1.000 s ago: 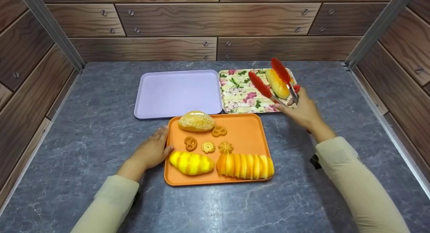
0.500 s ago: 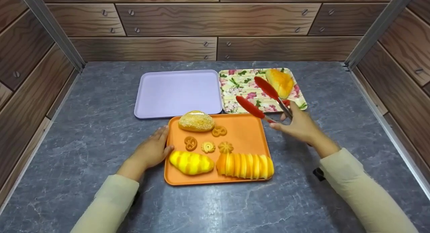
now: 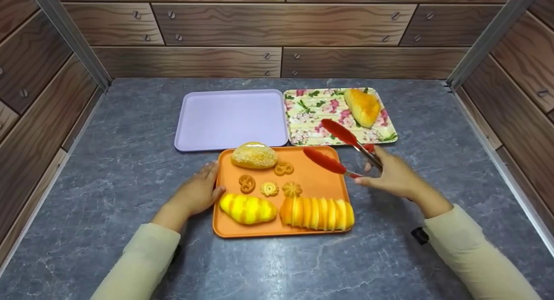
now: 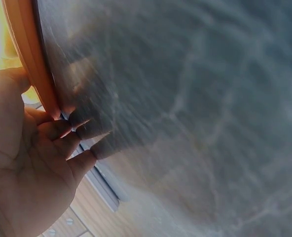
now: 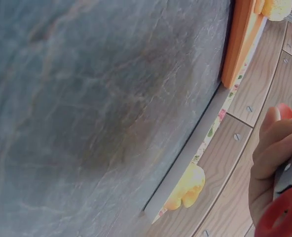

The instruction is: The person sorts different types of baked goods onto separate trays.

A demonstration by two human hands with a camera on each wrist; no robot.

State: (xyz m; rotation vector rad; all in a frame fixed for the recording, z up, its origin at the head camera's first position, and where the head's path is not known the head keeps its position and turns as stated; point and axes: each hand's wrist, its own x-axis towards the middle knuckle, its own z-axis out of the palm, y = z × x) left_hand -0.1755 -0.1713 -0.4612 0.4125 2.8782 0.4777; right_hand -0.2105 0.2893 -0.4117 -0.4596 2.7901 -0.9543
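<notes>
My right hand [image 3: 396,174] grips a pair of tongs [image 3: 331,159] with red tips and metal arms. The tongs' arms stand spread, with nothing between them, over the back right part of the orange tray [image 3: 320,174]. My left hand [image 3: 197,191] rests at that tray's left edge, its thumb by the rim and its fingers extended along the side. On the orange tray lie a sesame bun [image 3: 254,156], a yellow striped bread [image 3: 247,209], a ridged loaf [image 3: 317,214], two pretzels [image 3: 247,184] and two small cookies [image 3: 292,188]. A golden bread [image 3: 363,107] lies on the floral tray [image 3: 303,135].
A lilac tray [image 3: 231,120] stands at the back left, side by side with the floral tray. Both lie just behind the orange tray on the grey marbled table [image 3: 277,269]. Wood-patterned walls [image 3: 281,25] enclose the back and sides.
My right hand has drawn the tongs back from the golden bread, toward me and over the orange tray's back right corner. The bread stays on the floral tray. My left hand keeps its place.
</notes>
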